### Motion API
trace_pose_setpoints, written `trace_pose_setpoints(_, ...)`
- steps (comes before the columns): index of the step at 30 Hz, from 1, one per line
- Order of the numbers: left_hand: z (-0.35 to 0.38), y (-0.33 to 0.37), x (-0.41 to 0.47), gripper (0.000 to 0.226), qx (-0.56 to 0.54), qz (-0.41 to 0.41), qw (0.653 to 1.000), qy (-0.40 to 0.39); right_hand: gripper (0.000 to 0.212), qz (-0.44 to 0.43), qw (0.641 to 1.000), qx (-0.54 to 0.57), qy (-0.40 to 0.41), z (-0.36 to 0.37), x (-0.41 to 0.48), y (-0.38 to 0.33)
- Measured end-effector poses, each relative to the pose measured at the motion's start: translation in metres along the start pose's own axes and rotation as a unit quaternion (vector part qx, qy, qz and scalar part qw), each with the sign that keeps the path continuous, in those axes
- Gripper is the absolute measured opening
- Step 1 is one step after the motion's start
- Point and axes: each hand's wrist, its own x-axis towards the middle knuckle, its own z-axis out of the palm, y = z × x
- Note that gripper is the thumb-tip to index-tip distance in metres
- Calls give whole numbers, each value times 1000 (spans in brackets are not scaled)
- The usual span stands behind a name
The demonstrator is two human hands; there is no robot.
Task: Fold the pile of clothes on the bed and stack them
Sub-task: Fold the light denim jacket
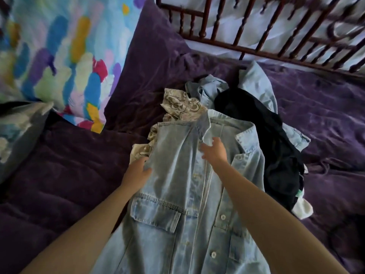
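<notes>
Denim shirt (177, 194) lies front-up, centre frame, on the purple cover (59, 175). L hand (137, 172) holds its left edge, thumb on top, fingers tucked under. R hand (214, 150) is spread loose on the placket below the collar, gripping nothing. Risk: shirt overlaps a patterned cloth (181, 107) at upper left & touches a black garment (266, 135) at right, so folding a side in could drag those along or bunch the fold. Also around: 2nd denim piece (256, 82), white sock (302, 209), pillow (69, 56), rail (256, 42) top right.
</notes>
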Motion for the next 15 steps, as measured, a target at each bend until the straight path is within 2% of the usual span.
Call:
trace_pose_setpoints(3,11,18,33,42,-56,-7,998,20,65,52,997,53,-14,7,33,-9)
trace_pose_setpoints(4,14,22,42,39,-68,-13,997,40,56,71,994,81,-31,9,41,-8)
trace_pose_setpoints(6,20,30,59,40,-99,-46,991,73,16,96,988,116,-40,11,54,-5)
trace_pose_setpoints(7,22,34,66,38,-133,-70,986,71,12,93,991,94,-21,10,59,-5)
trace_pose_setpoints(9,24,44,80,30,-196,-92,975,42,25,60,997,52,28,2,74,-7)
trace_pose_setpoints(11,24,54,94,16,-209,-87,974,24,28,31,994,77,73,-10,92,-15)
trace_pose_setpoints(12,23,60,99,11,-217,-85,972,31,26,23,990,102,90,-16,101,-20)
trace_pose_setpoints(14,20,67,110,15,-242,-78,965,61,8,34,989,113,93,-28,114,-29)
trace_pose_setpoints(15,21,67,116,10,-248,-78,963,72,27,54,991,88,83,-30,114,-31)
